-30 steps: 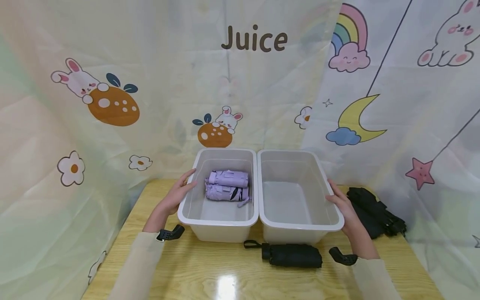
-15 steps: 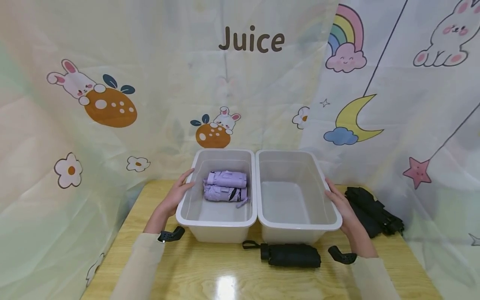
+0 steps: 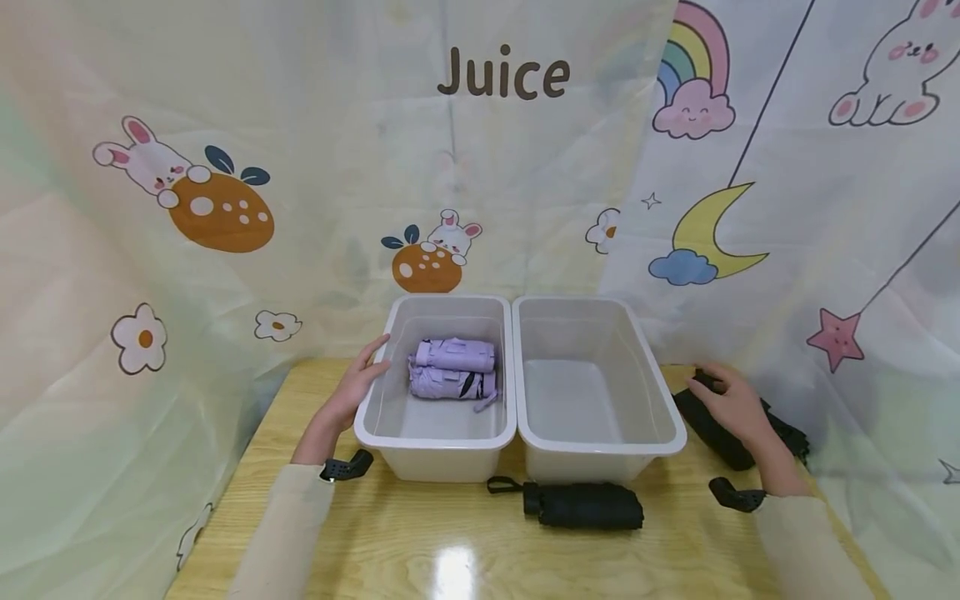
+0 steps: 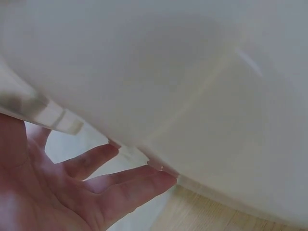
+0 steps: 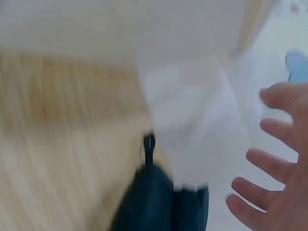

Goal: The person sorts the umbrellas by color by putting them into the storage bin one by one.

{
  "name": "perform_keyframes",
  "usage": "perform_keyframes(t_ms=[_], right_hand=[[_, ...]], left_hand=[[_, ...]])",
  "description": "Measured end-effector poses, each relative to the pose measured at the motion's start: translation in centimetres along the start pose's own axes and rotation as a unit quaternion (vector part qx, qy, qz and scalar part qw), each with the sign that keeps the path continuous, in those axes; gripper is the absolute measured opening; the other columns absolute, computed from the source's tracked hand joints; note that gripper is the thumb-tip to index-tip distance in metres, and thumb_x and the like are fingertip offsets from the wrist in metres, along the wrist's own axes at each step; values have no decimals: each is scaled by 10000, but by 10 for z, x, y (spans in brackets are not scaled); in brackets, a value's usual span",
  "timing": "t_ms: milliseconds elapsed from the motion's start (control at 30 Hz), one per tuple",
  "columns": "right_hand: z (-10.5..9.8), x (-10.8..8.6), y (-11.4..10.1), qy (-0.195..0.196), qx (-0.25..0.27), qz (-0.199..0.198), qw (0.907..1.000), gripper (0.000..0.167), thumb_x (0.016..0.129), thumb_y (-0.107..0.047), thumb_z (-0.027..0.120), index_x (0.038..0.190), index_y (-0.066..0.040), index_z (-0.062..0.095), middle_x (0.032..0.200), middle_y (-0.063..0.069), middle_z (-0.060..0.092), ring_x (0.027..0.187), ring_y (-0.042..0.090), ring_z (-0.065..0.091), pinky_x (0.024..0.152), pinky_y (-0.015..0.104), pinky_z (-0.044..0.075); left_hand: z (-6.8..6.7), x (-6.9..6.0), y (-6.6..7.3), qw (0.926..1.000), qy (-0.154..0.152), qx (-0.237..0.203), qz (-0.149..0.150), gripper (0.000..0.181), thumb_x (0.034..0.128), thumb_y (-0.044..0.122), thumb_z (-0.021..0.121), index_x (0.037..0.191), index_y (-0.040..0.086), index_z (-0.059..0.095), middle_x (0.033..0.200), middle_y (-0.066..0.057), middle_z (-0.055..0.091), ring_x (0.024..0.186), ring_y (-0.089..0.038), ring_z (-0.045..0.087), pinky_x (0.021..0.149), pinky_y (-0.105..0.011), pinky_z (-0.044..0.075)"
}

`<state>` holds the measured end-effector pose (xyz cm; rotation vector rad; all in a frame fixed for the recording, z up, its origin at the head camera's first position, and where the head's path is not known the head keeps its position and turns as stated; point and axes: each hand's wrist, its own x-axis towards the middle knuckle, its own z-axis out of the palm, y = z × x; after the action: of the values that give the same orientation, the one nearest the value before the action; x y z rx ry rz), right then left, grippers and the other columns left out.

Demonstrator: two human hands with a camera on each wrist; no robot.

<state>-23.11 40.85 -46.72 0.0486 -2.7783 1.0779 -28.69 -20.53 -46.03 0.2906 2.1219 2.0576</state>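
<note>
My left hand (image 3: 351, 395) touches the left side of the left white bin (image 3: 435, 462). In the left wrist view its fingers (image 4: 137, 192) are fairly straight against the wall below the rim. Inside that bin lie two folded lavender umbrellas (image 3: 454, 356), side by side. At the right, my right hand (image 3: 737, 410) hovers over a loosely folded black umbrella (image 3: 711, 432) and hides part of it. The right wrist view shows the fingers spread and apart from the blurred black umbrella (image 5: 149, 202).
A second white bin (image 3: 585, 462) stands right beside the first, with bare floor showing. Before it lies a rolled black umbrella (image 3: 591, 507) with a wrist loop, on the wooden table (image 3: 375, 542). A printed curtain (image 3: 337, 167) hangs behind.
My right hand has let go of the right bin's side and moved right, over the loosely folded black umbrella. The left hand stays at the left bin.
</note>
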Motion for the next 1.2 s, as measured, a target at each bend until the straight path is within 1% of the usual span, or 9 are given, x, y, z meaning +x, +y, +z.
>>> perform_keyframes(t_ms=[167, 233, 367, 433, 567, 633, 833, 1033, 1200], right_hand=[[-8, -5, 31, -18, -955, -63, 9954, 629, 962, -390, 595, 1358, 83, 471, 1324, 381, 439, 1085, 583, 459, 801, 675, 419], [-7, -9, 40, -110, -1286, -13, 9916, 670, 938, -437, 616, 1336, 86, 489, 1278, 398, 462, 1030, 572, 493, 749, 651, 447], [-3, -14, 53, -296, -1659, 255, 9854, 802, 887, -578, 607, 1359, 57, 474, 1201, 391, 519, 810, 473, 580, 537, 496, 482], [0, -16, 60, -398, -1811, 418, 9818, 850, 867, -613, 605, 1377, 50, 455, 1213, 392, 508, 785, 468, 583, 478, 447, 458], [8, -21, 72, -446, -2154, 637, 9734, 867, 838, -601, 646, 1390, 33, 439, 1288, 408, 425, 973, 560, 514, 583, 564, 481], [12, -22, 74, -407, -2253, 619, 9715, 896, 816, -617, 659, 1386, 37, 436, 1281, 423, 410, 1006, 591, 480, 645, 631, 463], [22, -19, 70, -562, -2450, 523, 9665, 1051, 734, -780, 599, 1385, 29, 439, 1236, 423, 403, 972, 640, 445, 655, 674, 438], [32, -20, 75, -698, -2385, 631, 9666, 1049, 769, -768, 573, 1442, 8, 365, 1238, 449, 347, 983, 666, 410, 627, 685, 426], [39, -19, 80, -601, -2337, 637, 9684, 1092, 790, -769, 543, 1514, -16, 226, 1244, 465, 360, 880, 617, 498, 634, 667, 444]], left_hand=[[-1, -1, -1, 10000, -27, -70, -32, 582, 1054, 216, 415, 1571, 189, 148, 1534, -262, 210, 1257, -535, 359, 937, -628, 407], [-1, -2, -2, 10000, -23, -72, -54, 575, 1055, 209, 413, 1570, 189, 157, 1532, -260, 219, 1257, -536, 361, 932, -628, 411], [-1, 0, -3, 9999, -30, -97, 33, 570, 1054, 219, 413, 1568, 195, 166, 1513, -278, 251, 1252, -555, 359, 917, -641, 413], [0, 1, -4, 9999, -43, -126, 51, 567, 1053, 222, 417, 1565, 196, 175, 1505, -283, 264, 1250, -558, 359, 914, -645, 413], [3, 0, -7, 9998, -122, -162, -19, 574, 1055, 221, 411, 1569, 196, 157, 1521, -270, 239, 1257, -553, 352, 918, -635, 416], [4, -1, -8, 9997, -132, -182, -34, 582, 1054, 229, 415, 1570, 202, 149, 1528, -264, 226, 1261, -552, 347, 925, -631, 415], [1, -1, -7, 9998, -73, -206, -7, 583, 1052, 237, 419, 1570, 206, 152, 1531, -260, 222, 1273, -539, 340, 946, -635, 394], [0, 0, -7, 9998, 36, -177, -13, 583, 1048, 251, 435, 1565, 209, 170, 1529, -249, 232, 1275, -525, 351, 948, -629, 397], [-1, 1, -4, 9999, 69, -146, -17, 581, 1049, 245, 432, 1566, 211, 169, 1530, -247, 234, 1278, -523, 355, 951, -626, 398]])
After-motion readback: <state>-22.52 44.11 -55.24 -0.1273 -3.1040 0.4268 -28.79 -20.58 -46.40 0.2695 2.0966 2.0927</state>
